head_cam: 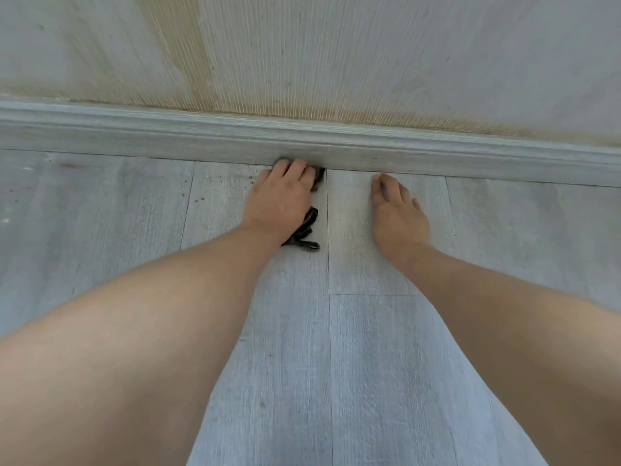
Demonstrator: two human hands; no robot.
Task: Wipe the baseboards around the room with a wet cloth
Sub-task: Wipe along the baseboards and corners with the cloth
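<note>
A pale grey baseboard (437,153) runs across the view where the wall meets the floor. My left hand (280,200) lies over a dark cloth (307,230) and presses its front end against the foot of the baseboard. Most of the cloth is hidden under the hand; dark folds stick out beside the fingers and by the wrist. My right hand (398,213) rests flat on the floor, fingers straight and pointing at the baseboard, a little to the right of the cloth and holding nothing.
The floor (336,364) is grey wood-look planks, with small dark specks (201,198) left of my left hand near the baseboard. The wall (302,55) above has ribbed wallpaper with a yellowish band along its bottom edge.
</note>
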